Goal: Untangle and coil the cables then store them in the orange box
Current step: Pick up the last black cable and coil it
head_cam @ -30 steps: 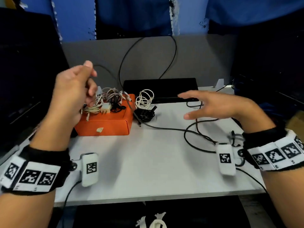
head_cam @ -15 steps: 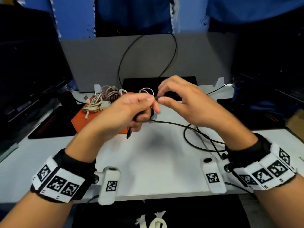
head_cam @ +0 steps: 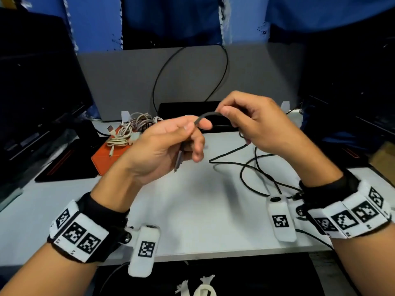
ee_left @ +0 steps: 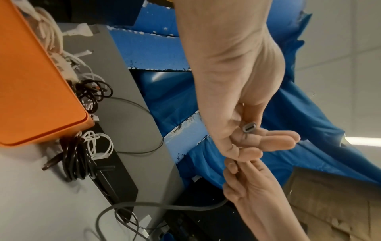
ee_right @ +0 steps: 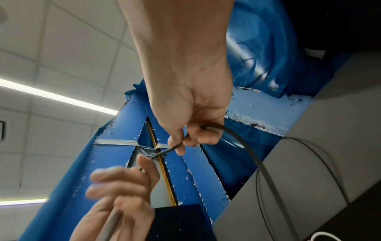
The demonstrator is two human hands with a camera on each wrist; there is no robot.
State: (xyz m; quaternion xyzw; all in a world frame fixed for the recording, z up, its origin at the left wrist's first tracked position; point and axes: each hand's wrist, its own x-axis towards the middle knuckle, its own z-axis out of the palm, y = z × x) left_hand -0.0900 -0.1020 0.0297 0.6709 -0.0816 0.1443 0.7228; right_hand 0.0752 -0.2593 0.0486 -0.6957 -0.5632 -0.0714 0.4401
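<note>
A dark grey cable (head_cam: 207, 114) arcs between my two hands above the white table (head_cam: 192, 214). My left hand (head_cam: 195, 126) pinches it near one end, and the plug (head_cam: 178, 161) hangs below the palm; the left wrist view shows the plug's face (ee_left: 249, 128). My right hand (head_cam: 222, 111) pinches the cable a little further along, and the rest drops from it in loose loops (head_cam: 245, 169) onto the table. At the back left sits the orange box (head_cam: 106, 155), with beige and white cable bundles (head_cam: 124, 133) on top.
A black coil (ee_left: 74, 159) and a white coil (ee_left: 98, 146) lie beside the orange box (ee_left: 31, 81). A flat black device (head_cam: 188, 106) sits before the grey partition (head_cam: 119, 82), where a thin black cable (head_cam: 158, 82) runs. Left are a dark monitor (head_cam: 38, 82) and a pad (head_cam: 64, 165).
My left hand came down from above the box to the table's middle, and my open right hand closed on the cable. The hands have since drawn slightly apart.
</note>
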